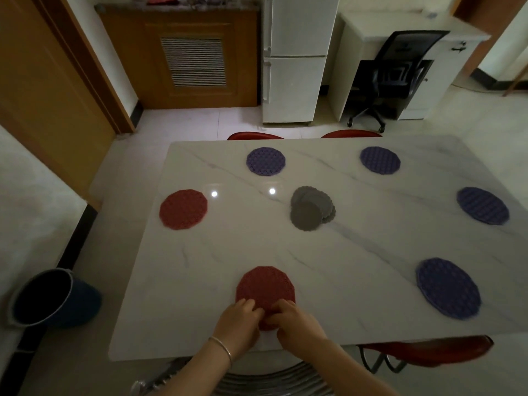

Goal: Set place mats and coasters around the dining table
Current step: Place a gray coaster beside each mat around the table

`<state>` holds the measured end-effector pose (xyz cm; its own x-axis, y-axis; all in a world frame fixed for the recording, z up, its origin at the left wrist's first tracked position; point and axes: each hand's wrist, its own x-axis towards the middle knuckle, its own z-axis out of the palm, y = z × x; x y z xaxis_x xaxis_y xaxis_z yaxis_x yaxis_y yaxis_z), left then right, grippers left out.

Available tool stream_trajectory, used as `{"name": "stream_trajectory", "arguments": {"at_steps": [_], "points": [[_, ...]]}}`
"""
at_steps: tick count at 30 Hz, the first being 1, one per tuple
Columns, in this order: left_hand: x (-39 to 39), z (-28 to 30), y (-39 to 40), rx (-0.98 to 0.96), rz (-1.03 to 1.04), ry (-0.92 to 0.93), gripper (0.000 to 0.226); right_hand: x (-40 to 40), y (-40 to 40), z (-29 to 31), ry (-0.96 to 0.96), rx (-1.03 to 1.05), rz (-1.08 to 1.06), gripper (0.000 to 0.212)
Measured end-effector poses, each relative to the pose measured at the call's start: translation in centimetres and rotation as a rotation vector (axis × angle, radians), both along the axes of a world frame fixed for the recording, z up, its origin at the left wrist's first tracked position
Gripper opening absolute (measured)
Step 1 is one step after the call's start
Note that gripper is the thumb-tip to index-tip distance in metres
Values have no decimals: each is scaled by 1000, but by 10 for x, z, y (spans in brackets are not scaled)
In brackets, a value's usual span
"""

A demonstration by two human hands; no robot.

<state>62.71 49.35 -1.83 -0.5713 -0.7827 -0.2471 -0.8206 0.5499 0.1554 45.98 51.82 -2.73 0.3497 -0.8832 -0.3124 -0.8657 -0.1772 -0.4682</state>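
Now pressing down on the near red mat [264, 287] with both hands, left hand [238, 321] and right hand [297, 321] curled, fingers pinching its near edge on the table [357, 267].

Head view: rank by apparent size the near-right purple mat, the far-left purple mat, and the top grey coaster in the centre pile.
1. near-right purple mat
2. far-left purple mat
3. top grey coaster
Nearness inflates the first.

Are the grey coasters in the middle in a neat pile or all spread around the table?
In a pile, but not neat: the grey coasters overlap in one fanned heap at the table's middle; none lies beside a mat.
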Motion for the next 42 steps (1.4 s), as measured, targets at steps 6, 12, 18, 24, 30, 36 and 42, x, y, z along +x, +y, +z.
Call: {"name": "stream_trajectory", "arguments": {"at_steps": [6, 12, 18, 24, 30, 36, 42], "points": [[-38, 20, -36, 34, 41, 8, 33, -45, -30, 23, 41, -98, -217, 34], [-96, 41, -87, -23, 72, 80, 37, -112, -90, 43, 80, -142, -358, 39], [-161, 35, -139, -27, 199, 8, 37, -168, -156, 31, 77, -146, -297, 42], [-196, 20, -164, 61, 366, -124, 43, -201, -196, 5, -22, -115, -131, 51], [-206, 11, -186, 85, 509, -122, 42, -198, -229, -20, 22, -166, 42, 50], [-206, -4, -210, 129, 638, -25, 38, -195, -241, -33, 95, -216, 149, 51], [-206, -13, -211, 107, 793, 200, 35, -198, -237, -35, 83, -166, 114, 51]]}}
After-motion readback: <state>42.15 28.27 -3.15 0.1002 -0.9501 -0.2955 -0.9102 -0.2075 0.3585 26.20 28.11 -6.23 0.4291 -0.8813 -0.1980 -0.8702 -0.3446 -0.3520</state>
